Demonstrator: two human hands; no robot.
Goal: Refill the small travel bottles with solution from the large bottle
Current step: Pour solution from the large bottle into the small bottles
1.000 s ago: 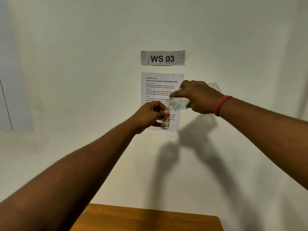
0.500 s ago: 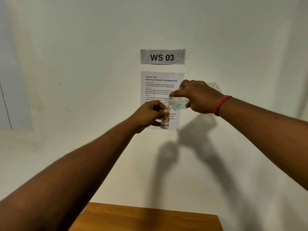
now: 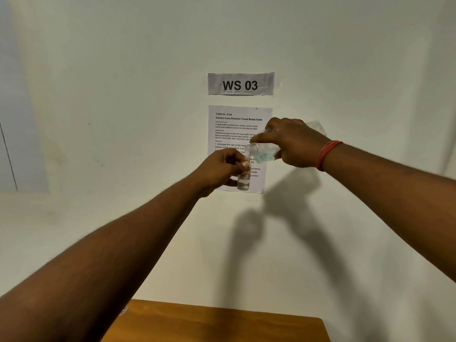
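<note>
Both hands are raised in front of the wall. My left hand point(image 3: 220, 169) grips a small clear travel bottle point(image 3: 243, 182) near its top and holds it upright; a little liquid shows at its bottom. My right hand point(image 3: 293, 144) grips the large clear bottle point(image 3: 261, 151), tipped almost on its side. Its open threaded neck points left, just above the small bottle's mouth, and pale blue solution lies in its lower part. My fingers hide the small bottle's mouth.
A "WS 03" sign point(image 3: 240, 84) and a printed task sheet point(image 3: 237, 124) hang on the pale wall behind the hands. A wooden tabletop point(image 3: 222, 322) shows at the bottom edge, far below the bottles.
Both hands hold the same pose with the large bottle tipped over the small one. The view has only shifted slightly.
</note>
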